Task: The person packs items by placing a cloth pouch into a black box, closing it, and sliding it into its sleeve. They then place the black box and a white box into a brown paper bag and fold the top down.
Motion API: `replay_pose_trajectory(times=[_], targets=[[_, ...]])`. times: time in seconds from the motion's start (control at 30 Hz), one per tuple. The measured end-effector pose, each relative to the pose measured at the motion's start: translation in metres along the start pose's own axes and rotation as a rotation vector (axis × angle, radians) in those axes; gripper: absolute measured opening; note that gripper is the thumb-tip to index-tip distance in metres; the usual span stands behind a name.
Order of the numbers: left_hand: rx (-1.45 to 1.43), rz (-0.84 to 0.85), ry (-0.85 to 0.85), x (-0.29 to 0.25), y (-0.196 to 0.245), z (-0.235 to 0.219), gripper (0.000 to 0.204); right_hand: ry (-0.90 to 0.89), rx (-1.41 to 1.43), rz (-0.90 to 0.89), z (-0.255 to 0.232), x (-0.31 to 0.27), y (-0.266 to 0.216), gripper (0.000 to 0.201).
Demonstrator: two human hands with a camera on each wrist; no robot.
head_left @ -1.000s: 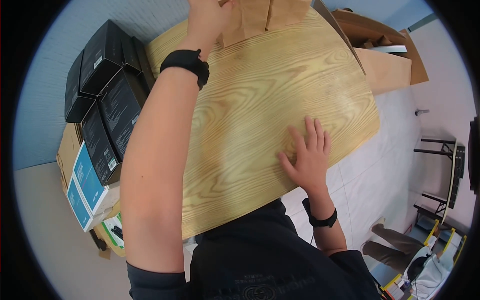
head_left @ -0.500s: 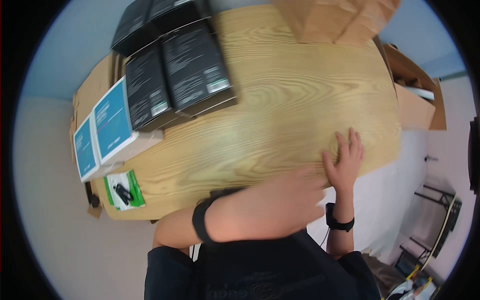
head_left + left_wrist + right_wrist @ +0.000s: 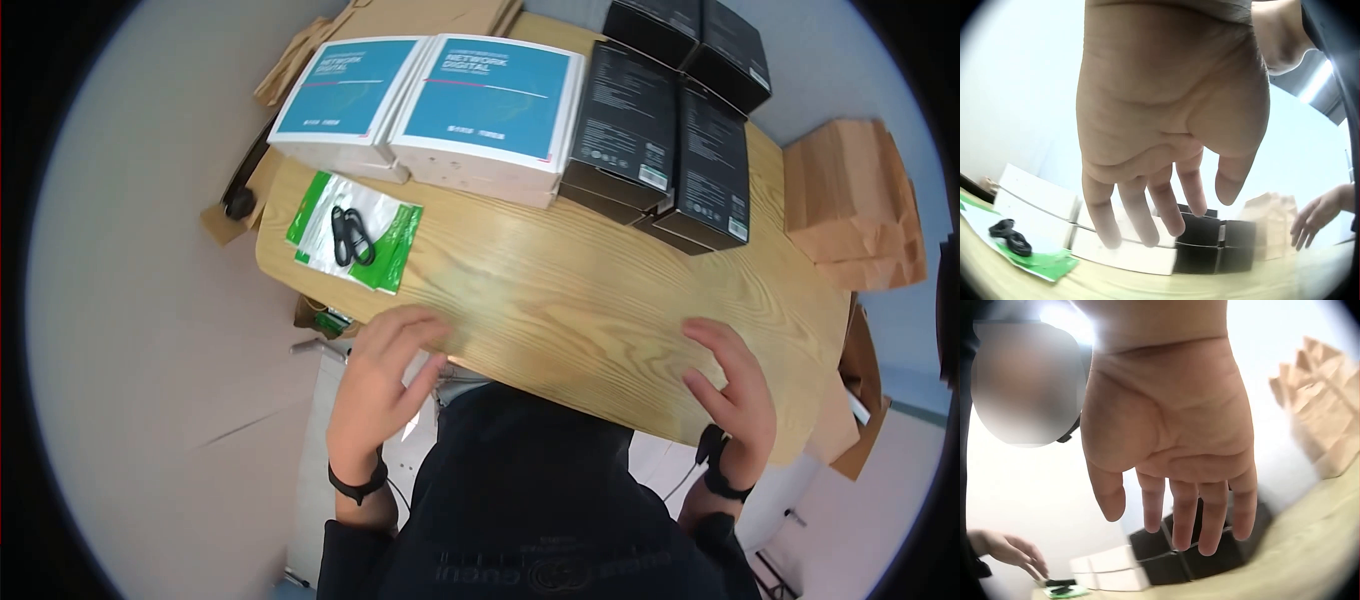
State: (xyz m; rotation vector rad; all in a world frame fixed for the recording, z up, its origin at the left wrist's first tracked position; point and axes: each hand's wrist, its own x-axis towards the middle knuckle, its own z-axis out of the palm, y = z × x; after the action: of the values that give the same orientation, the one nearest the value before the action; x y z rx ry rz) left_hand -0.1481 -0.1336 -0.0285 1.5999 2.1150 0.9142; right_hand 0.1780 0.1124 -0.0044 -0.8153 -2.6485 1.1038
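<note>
My left hand (image 3: 375, 385) hovers at the table's front edge, fingers loosely bent and nothing held. Just beyond it lie green-and-white packets (image 3: 398, 262) with a coiled black cable (image 3: 352, 237) on top. In the left wrist view the palm faces the camera and the fingers hang down, apart from one another. On the other side, my right hand (image 3: 742, 395) is over the front right of the table, fingers relaxed and spread, also holding nothing. In the right wrist view its palm (image 3: 1179, 425) is bare.
Two white boxes with blue tops (image 3: 490, 100) stand behind the packets. Stacked black boxes (image 3: 625, 120) adjoin them. A brown paper bag (image 3: 850, 195) stands at the far right, near an open cardboard box (image 3: 865, 390). Flattened cardboard (image 3: 420, 18) lies at the back left.
My left hand has come back from the paper bag and moved left to the packets. My right hand has left the tabletop where it rested. The head view has turned left.
</note>
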Motion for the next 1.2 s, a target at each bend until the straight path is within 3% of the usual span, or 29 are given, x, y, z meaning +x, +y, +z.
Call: replay_pose_trajectory(times=[0.1,0.3,0.5,0.63,0.73,0.8,0.87,0.93,0.97,1.03,1.07,1.13,1.17,1.2], targets=[[0.053,-0.053,0.074,-0.001,-0.002,-0.002,0.031,-0.109,-0.045,-0.289,0.002,0.063,-0.038,0.042],[-0.019,-0.077,0.075,0.022,0.016,-0.012,0.032,-0.182,-0.026,-0.576,0.015,0.113,-0.059,0.045],[0.098,-0.037,0.102,0.087,0.015,-0.046,0.037,-0.079,-0.005,-0.528,-0.009,0.09,-0.043,0.037],[0.332,0.061,0.031,0.171,-0.008,-0.075,0.049,0.075,-0.136,-0.447,-0.01,0.081,-0.039,0.032],[0.291,-0.048,0.01,0.242,-0.041,-0.093,0.048,0.122,-0.091,-0.498,-0.005,0.079,-0.038,0.023],[0.327,-0.049,-0.046,0.289,-0.069,-0.099,0.049,-0.115,-0.103,-0.508,-0.009,0.075,-0.038,0.035],[0.361,-0.058,-0.104,0.33,-0.083,-0.1,0.05,-0.087,-0.1,-0.525,-0.009,0.073,-0.035,0.034],[0.555,-0.215,-0.188,0.367,-0.087,-0.095,0.056,-0.058,-0.104,-0.537,-0.011,0.072,-0.033,0.033],[0.56,-0.206,-0.202,0.383,-0.089,-0.09,0.056,-0.056,-0.102,-0.522,-0.012,0.072,-0.032,0.032],[0.664,-0.404,-0.188,0.411,-0.093,-0.082,0.068,-0.047,-0.092,-0.491,-0.015,0.073,-0.028,0.032],[0.669,-0.395,-0.203,0.423,-0.1,-0.079,0.068,-0.041,-0.098,-0.487,-0.016,0.075,-0.026,0.031],[0.864,-0.531,-0.272,0.441,-0.105,-0.067,0.082,-0.03,-0.098,-0.463,-0.017,0.077,-0.022,0.03],[0.866,-0.517,-0.29,0.445,-0.108,-0.062,0.082,0.001,-0.089,-0.438,-0.017,0.077,-0.022,0.027],[0.857,-0.642,-0.328,0.44,-0.086,-0.051,0.088,0.032,-0.082,-0.412,-0.017,0.077,-0.021,0.024]])
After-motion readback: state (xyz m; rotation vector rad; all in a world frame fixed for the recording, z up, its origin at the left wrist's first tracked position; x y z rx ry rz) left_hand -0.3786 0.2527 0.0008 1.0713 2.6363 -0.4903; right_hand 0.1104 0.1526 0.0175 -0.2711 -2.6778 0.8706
